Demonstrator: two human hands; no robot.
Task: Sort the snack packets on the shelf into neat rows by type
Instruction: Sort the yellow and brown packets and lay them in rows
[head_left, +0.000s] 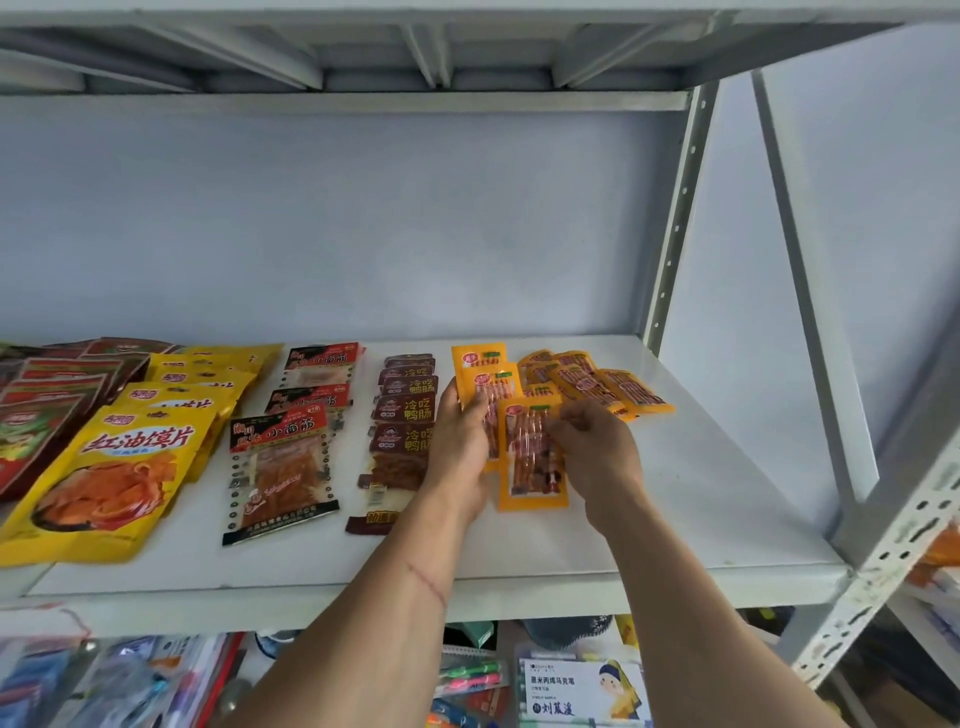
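Note:
Snack packets lie on a white shelf (675, 519). My left hand (460, 441) grips an orange stick-snack packet (496, 387) at its left edge. My right hand (597, 447) pinches the nearer orange packet (530, 457) by its right edge; it overlaps the one behind. A third orange packet (478, 356) lies at the back of that row. A loose pile of orange packets (597, 384) sits to the right. Leftward run rows of brown packets (405, 415), red-and-clear packets (285, 467), yellow bags (114, 467) and dark red bags (36, 415).
Grey metal uprights (675, 218) and a diagonal brace (810, 291) frame the shelf's right end. Another shelf (363, 47) hangs overhead. Below the front edge lie stationery items and a marker box (576, 686). Bare shelf surface shows at front right.

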